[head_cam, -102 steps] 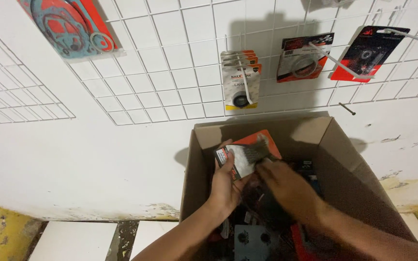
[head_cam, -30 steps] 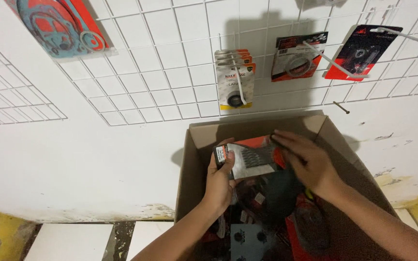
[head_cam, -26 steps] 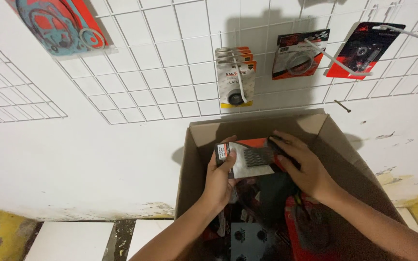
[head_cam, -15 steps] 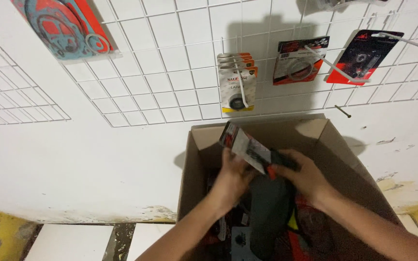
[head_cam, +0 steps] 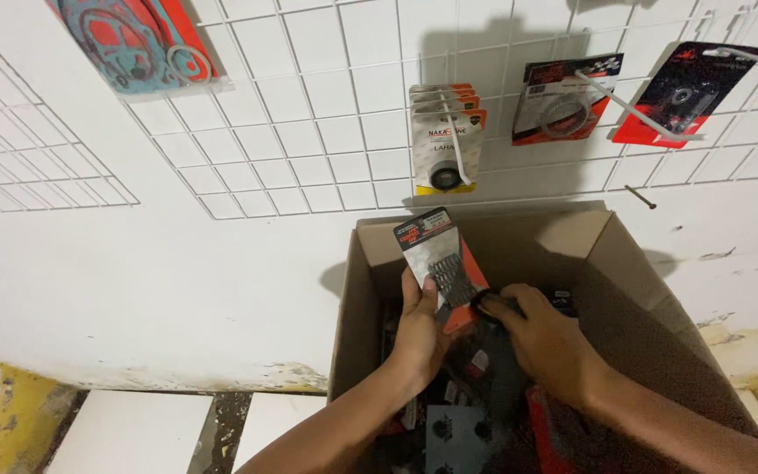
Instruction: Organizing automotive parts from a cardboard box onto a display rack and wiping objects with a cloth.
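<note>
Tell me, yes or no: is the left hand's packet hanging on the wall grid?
No, the left hand holds the packet above the cardboard box.

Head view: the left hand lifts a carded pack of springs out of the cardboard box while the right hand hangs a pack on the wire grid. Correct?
Not quite. The head view shows the right hand down inside the cardboard box, on a dark packet, not at the wire grid. The left hand does hold the carded pack of springs above the box.
</note>
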